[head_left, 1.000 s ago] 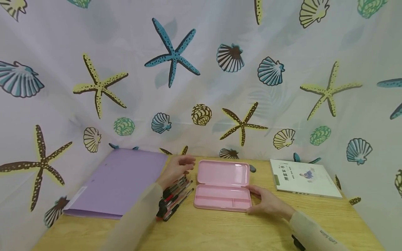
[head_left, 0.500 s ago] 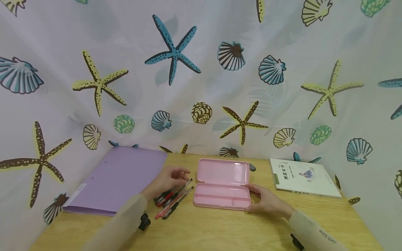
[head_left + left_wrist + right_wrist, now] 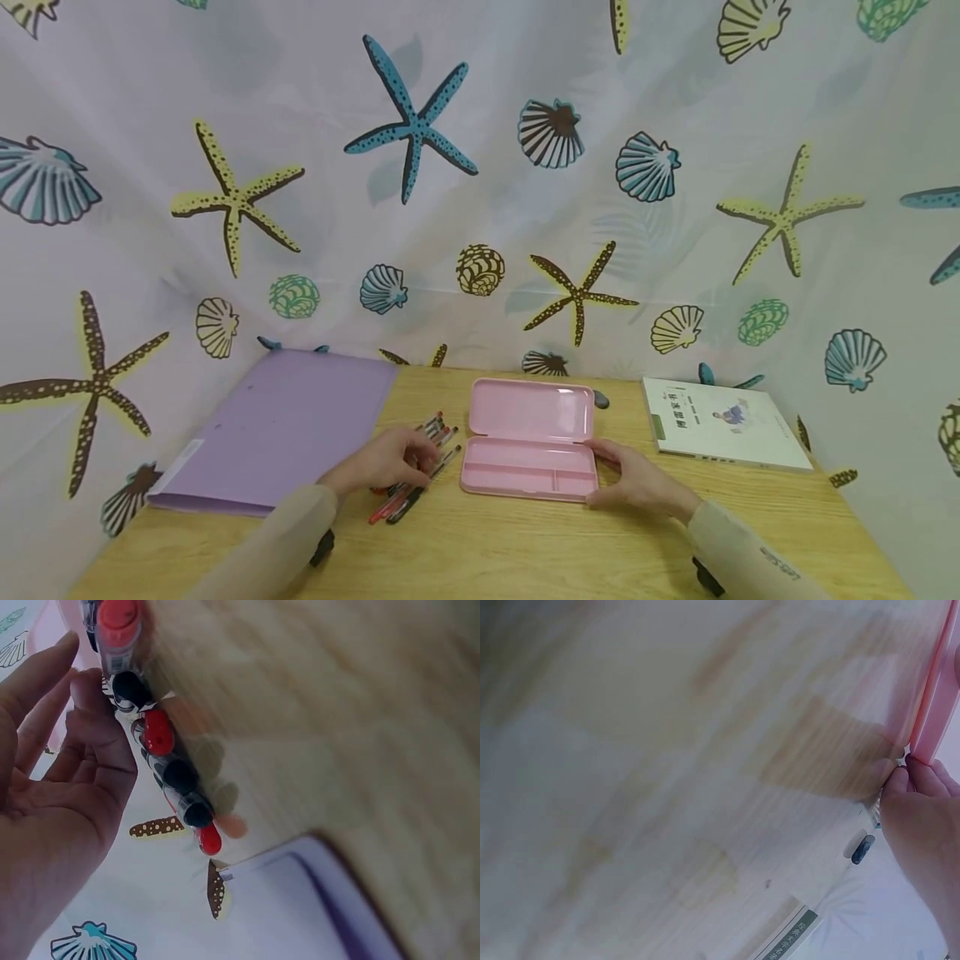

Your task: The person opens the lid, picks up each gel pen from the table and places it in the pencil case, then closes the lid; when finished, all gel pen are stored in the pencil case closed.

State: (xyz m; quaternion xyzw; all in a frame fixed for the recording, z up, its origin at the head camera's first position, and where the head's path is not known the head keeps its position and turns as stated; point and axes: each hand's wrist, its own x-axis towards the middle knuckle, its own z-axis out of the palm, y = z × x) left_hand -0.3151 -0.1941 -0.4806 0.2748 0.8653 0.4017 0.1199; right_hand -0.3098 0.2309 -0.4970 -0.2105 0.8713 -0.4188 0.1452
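Note:
An open pink pencil case lies on the table in the head view, its lid folded back toward the wall. My right hand holds the right end of its base, thumb at the front corner and fingers near the hinge. In the right wrist view, these fingers meet the pink edge. Left of the case, my left hand is over a bunch of pens, fingers loosely bent. The left wrist view shows its fingertips right beside the row of red and black pens.
A purple folder lies at the left, and a white book at the right. Behind the case's lid sits a small dark grey object. A cloth with starfish and shells hangs around the wooden table.
My left hand has moved down and toward me, from above the pens' far end to over their middle. My right hand has stayed at the pencil case.

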